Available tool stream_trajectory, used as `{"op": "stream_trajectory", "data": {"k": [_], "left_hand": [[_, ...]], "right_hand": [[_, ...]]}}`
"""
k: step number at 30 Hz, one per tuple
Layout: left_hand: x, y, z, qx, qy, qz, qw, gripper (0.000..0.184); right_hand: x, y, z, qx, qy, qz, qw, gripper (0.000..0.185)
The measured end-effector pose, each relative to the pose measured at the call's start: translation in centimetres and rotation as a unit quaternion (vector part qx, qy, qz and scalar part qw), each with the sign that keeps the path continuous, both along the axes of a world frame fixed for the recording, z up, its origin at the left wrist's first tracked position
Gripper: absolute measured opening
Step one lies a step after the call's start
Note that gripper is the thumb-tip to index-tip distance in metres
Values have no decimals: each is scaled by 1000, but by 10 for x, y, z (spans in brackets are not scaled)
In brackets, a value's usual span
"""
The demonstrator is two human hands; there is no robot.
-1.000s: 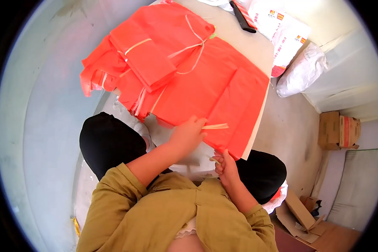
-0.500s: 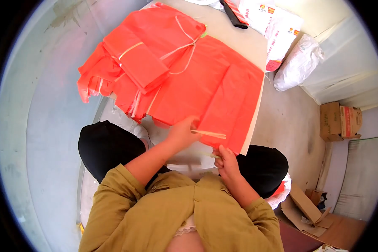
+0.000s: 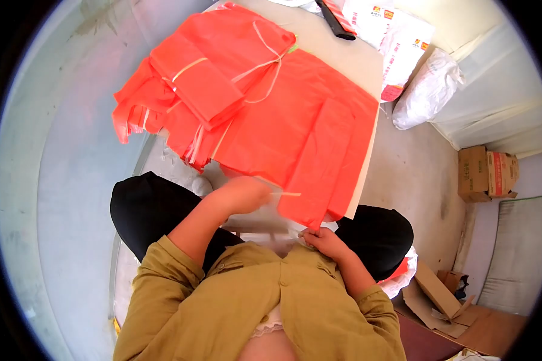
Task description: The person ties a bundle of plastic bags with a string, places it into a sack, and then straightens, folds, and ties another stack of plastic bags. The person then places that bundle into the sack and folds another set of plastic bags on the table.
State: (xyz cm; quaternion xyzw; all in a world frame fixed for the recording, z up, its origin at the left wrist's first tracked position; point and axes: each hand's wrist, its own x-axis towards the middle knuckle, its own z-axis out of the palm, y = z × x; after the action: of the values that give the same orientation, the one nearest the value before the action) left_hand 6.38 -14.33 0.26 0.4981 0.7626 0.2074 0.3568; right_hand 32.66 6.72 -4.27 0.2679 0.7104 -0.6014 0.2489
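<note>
The tabletop (image 3: pixel 355 60) stays as it was, its bare far part and right-hand margin showing pale beyond the goods. Across most of it spreads the red plastic sheeting (image 3: pixel 271 138), its near end hanging past the tabletop's edge between the person's knees. The change is at this near end: half a second ago it finished in a blunter edge, and now it draws out to a gathered point towards the person's body. The folded red bundle (image 3: pixel 202 90), banded with a pale tie (image 3: pixel 190 69), lies as before on the left part of the sheeting.

The left hand (image 3: pixel 244 195) is blurred and has shifted left, away from the sheeting — its grip looks closed round some pale strips (image 3: pixel 288 194), whose free ends now reach less far across the red. The right hand (image 3: pixel 324 240) sits lower and nearer the body, fingers pinching the sheeting at that gathered corner. So, as I judge it, the right hand alone now controls the corner, while the left is free of the plastic with the strips. The pale piece that poked from the right fist no longer shows clearly — I cannot tell whether it is still held.
</note>
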Motion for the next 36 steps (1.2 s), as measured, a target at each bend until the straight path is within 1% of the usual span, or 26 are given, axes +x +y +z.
{"op": "stream_trajectory", "data": {"k": [2, 5, 8, 9, 10, 11, 14, 17, 20, 22, 23, 25, 26, 29, 30, 32, 33, 35, 36], "left_hand": [[-3, -2, -7, 39, 52, 16, 998, 32], [-7, 2, 0, 44, 17, 99, 994, 31], [-3, 8, 14, 109, -82, 196, 971, 29], [-2, 10, 13, 133, -82, 209, 965, 29], [-1, 12, 10, 157, -81, 221, 959, 30], [-1, 13, 7, 181, -81, 234, 952, 30], [-3, 18, 2, 213, -109, 265, 934, 37], [-3, 25, 1, 224, -315, 331, 861, 40], [-13, 25, -6, 235, -446, 310, 806, 40], [-15, 29, -9, 251, -428, 305, 813, 39], [-16, 32, -9, 259, -419, 303, 816, 39], [-14, 39, 3, 254, -426, 331, 803, 38], [-13, 44, 8, 253, -428, 344, 797, 38], [-15, 59, 10, 303, -446, 347, 767, 38], [-18, 64, 10, 310, -447, 346, 765, 37], [-24, 73, 9, 322, -447, 343, 761, 37], [-27, 78, 8, 310, -436, 346, 771, 37], [-33, 90, 7, 286, -411, 352, 791, 36], [-36, 96, 5, 280, -406, 366, 789, 36]], "right_hand": [[1, 1, -16, 91, 30, -4, 995, 22], [-6, 3, -17, 152, 93, -38, 983, 20], [-1, 8, -10, 141, 81, -82, 983, 21], [-2, 9, -3, 136, 73, -97, 983, 22], [2, 12, -12, 106, 111, -121, 981, 24], [4, 17, -11, 132, 111, -112, 979, 25], [-7, 25, 22, 220, 115, -76, 966, 23], [-18, 36, 46, 284, 132, -33, 949, 26], [-36, 51, 67, 291, 109, -2, 950, 25], [-48, 66, 69, 302, 96, 3, 949, 23], [-52, 76, 63, 293, 109, -2, 950, 23], [-61, 94, 55, 276, 137, -13, 951, 24], [-64, 103, 53, 278, 133, -11, 951, 24], [-74, 122, 50, 269, 135, -52, 952, 25], [-79, 123, 56, 252, 126, -78, 956, 24], [-87, 132, 57, 274, 122, -59, 952, 24], [-90, 136, 56, 284, 120, -51, 950, 24], [-94, 145, 52, 304, 156, -28, 939, 24], [-99, 150, 52, 315, 174, -15, 933, 24]]}}
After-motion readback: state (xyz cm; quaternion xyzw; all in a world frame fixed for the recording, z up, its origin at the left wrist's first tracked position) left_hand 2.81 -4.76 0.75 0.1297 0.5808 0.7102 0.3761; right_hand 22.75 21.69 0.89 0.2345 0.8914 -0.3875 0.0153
